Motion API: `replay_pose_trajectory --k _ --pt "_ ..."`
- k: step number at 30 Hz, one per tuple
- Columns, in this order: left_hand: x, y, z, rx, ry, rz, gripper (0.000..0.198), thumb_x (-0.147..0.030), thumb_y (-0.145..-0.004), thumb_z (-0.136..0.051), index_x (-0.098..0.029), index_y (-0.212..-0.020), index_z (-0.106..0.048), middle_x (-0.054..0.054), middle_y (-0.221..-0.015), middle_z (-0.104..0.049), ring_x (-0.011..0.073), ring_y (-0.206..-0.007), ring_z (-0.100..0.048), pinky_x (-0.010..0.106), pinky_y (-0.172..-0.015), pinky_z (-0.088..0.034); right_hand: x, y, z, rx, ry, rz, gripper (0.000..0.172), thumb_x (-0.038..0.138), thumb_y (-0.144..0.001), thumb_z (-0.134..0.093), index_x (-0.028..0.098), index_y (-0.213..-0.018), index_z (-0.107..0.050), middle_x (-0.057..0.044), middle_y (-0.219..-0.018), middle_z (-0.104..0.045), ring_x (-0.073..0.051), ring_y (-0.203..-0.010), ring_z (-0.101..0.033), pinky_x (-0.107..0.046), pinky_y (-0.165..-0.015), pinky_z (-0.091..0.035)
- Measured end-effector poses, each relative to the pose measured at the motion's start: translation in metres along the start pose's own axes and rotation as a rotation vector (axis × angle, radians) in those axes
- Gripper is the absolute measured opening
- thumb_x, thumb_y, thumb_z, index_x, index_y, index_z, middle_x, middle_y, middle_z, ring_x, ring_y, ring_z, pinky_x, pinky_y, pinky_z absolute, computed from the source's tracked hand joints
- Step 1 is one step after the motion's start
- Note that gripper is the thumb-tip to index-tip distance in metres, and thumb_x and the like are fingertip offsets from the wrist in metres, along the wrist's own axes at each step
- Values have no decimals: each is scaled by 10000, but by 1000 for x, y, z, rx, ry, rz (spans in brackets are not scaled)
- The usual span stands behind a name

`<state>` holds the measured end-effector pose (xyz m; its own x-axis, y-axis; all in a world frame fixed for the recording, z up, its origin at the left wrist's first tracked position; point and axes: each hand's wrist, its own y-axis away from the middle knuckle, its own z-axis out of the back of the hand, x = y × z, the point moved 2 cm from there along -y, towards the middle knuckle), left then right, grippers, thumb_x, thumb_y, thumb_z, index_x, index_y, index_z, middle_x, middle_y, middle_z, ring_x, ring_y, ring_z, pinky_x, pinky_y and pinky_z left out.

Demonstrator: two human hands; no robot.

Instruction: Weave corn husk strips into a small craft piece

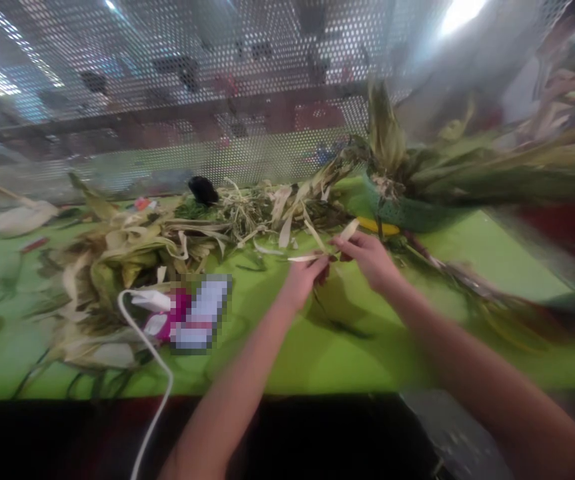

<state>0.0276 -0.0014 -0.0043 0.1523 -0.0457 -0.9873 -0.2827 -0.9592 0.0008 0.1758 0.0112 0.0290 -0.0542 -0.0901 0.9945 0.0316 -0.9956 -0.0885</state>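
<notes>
My left hand point(311, 272) is closed in a pinch on a pale corn husk strip point(299, 259), whose tip sticks out to the left. Close beside it, my right hand point(367, 255) pinches another pale husk piece point(350, 230) that points up. The fingertips of both hands nearly meet above the green tabletop point(277, 360). Thin dark strands point(345, 329) trail beneath them. Just beyond the hands lies a heap of dried corn husks point(247, 213). Blur hides how the pieces join between my fingers.
A green basket point(412, 212) holding long husks stands at right, beside a yellow object point(377, 226). At left are a husk pile point(110, 263), a pixelated phone-like slab point(202, 313), a pink packet point(181, 305) and a white cable point(165, 363). A perforated metal screen point(167, 113) rises behind.
</notes>
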Motion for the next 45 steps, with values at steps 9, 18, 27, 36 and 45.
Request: replay_pose_trajectory --k 9,18,27,36,45 --pt "2 -6 11 -208 178 -27 321 -445 -759 -687 -130 -810 -653 -14 -624 -541 69 -530 -473 206 -500 -368 -5 4 -6 169 134 -105 333 485 -716 -691 158 -694 -630 -10 -634 -629 -75 -467 -402 -228 -434 -300" --pt "-3 -6 14 -179 173 -3 355 -449 -733 -708 -113 -844 -673 -15 -630 -526 53 -511 -445 197 -479 -335 -13 1 -8 167 355 94 175 329 -768 -633 170 -696 -633 4 -622 -624 -119 -586 -523 -245 -573 -374" --pt "-4 -5 13 -252 123 -71 272 -415 -798 -635 -145 -788 -604 -72 -535 -345 47 -437 -273 214 -467 -227 -8 4 -5 140 687 255 197 308 -828 -610 188 -672 -622 10 -617 -627 -124 -564 -525 -235 -538 -327" --pt "6 -9 12 -262 -859 -254 169 -282 -916 -461 -181 -884 -593 43 -774 -593 158 -680 -507 275 -624 -325 14 25 -14 46 694 585 301 254 -857 -618 222 -1156 -628 -57 -954 -656 -132 -676 -579 -251 -631 -463" --pt "5 -5 6 -236 -522 -264 191 -322 -904 -494 -191 -769 -526 -4 -672 -496 126 -625 -430 253 -598 -313 18 29 -11 14 616 590 119 258 -873 -596 230 -907 -706 -39 -841 -695 -162 -730 -627 -276 -671 -502"
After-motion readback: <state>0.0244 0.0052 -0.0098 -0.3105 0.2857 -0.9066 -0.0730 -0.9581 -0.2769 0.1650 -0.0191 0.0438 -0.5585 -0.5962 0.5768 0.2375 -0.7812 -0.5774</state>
